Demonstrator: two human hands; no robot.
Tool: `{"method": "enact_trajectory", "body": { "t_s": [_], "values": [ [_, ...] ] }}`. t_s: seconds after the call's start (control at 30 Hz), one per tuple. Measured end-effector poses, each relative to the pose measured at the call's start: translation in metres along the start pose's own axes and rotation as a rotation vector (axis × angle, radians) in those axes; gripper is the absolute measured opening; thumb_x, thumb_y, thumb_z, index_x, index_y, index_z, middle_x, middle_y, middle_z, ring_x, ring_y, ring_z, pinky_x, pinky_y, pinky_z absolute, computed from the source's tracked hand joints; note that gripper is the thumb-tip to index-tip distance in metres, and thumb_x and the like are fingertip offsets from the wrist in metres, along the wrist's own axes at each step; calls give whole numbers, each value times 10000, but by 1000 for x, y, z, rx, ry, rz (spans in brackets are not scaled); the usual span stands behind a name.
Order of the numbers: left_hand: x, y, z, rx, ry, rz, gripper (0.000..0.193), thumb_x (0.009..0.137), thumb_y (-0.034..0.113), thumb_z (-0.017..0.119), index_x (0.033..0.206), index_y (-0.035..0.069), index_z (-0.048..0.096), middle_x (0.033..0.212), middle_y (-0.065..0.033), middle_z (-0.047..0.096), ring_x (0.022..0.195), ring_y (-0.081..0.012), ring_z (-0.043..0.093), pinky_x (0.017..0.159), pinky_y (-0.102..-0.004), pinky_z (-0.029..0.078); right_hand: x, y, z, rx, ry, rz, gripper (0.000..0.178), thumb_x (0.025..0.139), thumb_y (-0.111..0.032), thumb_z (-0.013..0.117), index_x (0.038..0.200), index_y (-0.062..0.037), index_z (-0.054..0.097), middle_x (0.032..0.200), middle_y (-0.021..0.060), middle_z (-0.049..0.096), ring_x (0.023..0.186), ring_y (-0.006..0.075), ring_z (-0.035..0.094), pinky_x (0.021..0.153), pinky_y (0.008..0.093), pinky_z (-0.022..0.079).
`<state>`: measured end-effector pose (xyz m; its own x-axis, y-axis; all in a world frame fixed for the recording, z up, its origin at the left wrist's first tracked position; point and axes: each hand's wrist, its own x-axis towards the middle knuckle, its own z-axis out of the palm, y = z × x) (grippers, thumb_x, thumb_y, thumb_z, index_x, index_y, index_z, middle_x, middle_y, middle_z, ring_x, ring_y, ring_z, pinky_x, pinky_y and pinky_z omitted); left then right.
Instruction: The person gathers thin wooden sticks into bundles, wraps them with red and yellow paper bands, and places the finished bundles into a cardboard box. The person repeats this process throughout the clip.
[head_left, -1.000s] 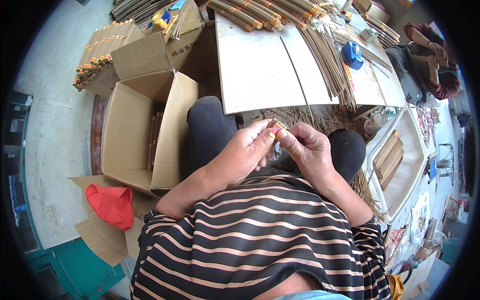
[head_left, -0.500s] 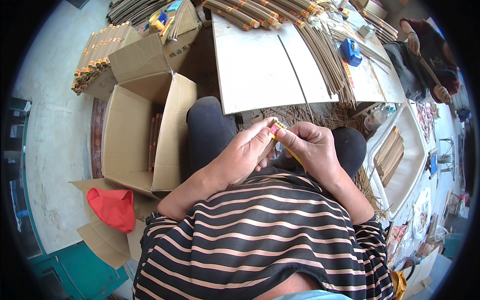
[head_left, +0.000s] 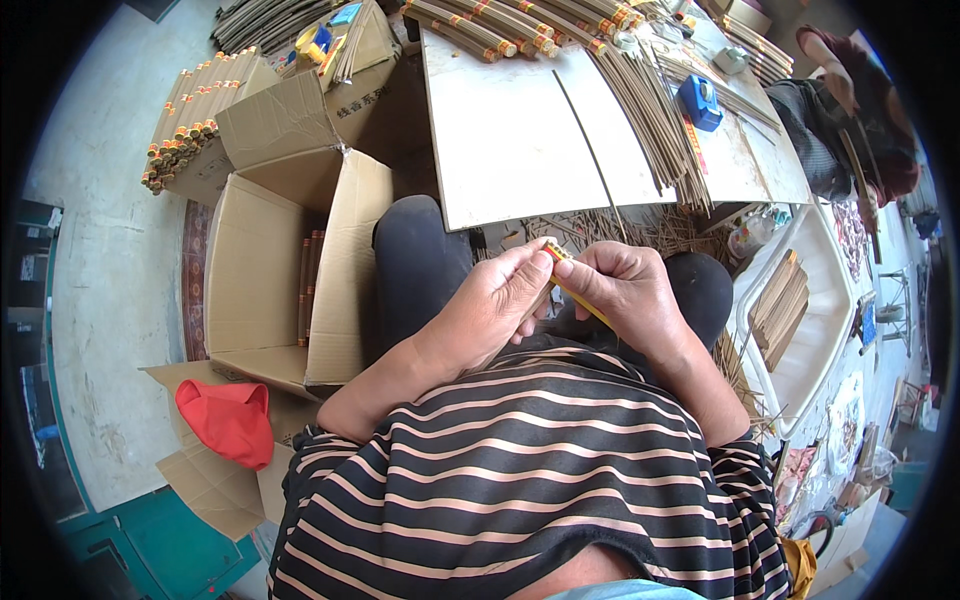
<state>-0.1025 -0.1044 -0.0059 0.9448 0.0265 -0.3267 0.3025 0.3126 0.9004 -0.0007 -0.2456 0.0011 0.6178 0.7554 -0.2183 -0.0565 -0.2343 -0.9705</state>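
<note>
Over my lap, my left hand (head_left: 488, 300) is closed round a bundle of thin brown incense sticks (head_left: 551, 243), whose end just shows above the fingers. A red and yellow paper strip (head_left: 590, 306) lies against the bundle close to that end. My right hand (head_left: 632, 292) pinches the strip between thumb and fingers, and its yellow tail runs down below the thumb. Both thumbs meet near the bundle's end. My palms and fingers hide most of the bundle.
Ahead stands a white table (head_left: 530, 140) with loose sticks (head_left: 650, 130), banded bundles (head_left: 500, 30) and a blue tape dispenser (head_left: 700, 103). An open cardboard box (head_left: 255, 270) is at left, near a red cloth (head_left: 225, 422). A white tub (head_left: 815, 345) holds sticks at right; another person (head_left: 850, 110) works beyond.
The bundle and paper strip have turned slightly between my fingers, and my left thumb sits nearer the strip. At far right, the other person's hands and sticks have shifted.
</note>
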Motion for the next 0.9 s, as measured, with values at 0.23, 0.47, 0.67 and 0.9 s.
{"method": "enact_trajectory", "body": {
  "t_s": [0.23, 0.47, 0.67, 0.9],
  "values": [
    [0, 2, 2, -31, -2, -4, 434, 966, 343, 351, 1196, -18, 422, 682, 3, 431, 552, -43, 381, 471, -155, 337, 2, 0, -5, -3, -40, 29, 288, 838, -269, 634, 692, -25, 593, 532, 2, 527, 470, 46, 463, 418, 177, 326],
    [3, 0, 2, -67, 5, -3, 371, 967, 344, 345, 1018, 0, 477, 651, 0, 434, 517, -41, 379, 443, -153, 336, 3, 3, -5, 11, -31, 25, 296, 834, -274, 639, 678, -29, 584, 525, -5, 514, 467, 45, 455, 416, 180, 314],
    [1, -1, 0, -61, 7, -16, 352, 964, 347, 355, 968, 23, 490, 652, -17, 468, 500, -44, 408, 431, -154, 350, 1, 0, -5, -120, 6, -37, 280, 814, -248, 659, 689, -4, 602, 546, 0, 518, 497, 51, 452, 431, 212, 363],
    [2, -2, -1, -122, -7, -39, 416, 942, 415, 374, 1017, 29, 509, 657, -14, 506, 487, -45, 438, 426, -153, 360, 6, 20, -5, -235, 64, -315, 254, 784, -237, 684, 697, -13, 600, 548, 32, 523, 509, 71, 478, 447, 237, 403]
  ]
}}
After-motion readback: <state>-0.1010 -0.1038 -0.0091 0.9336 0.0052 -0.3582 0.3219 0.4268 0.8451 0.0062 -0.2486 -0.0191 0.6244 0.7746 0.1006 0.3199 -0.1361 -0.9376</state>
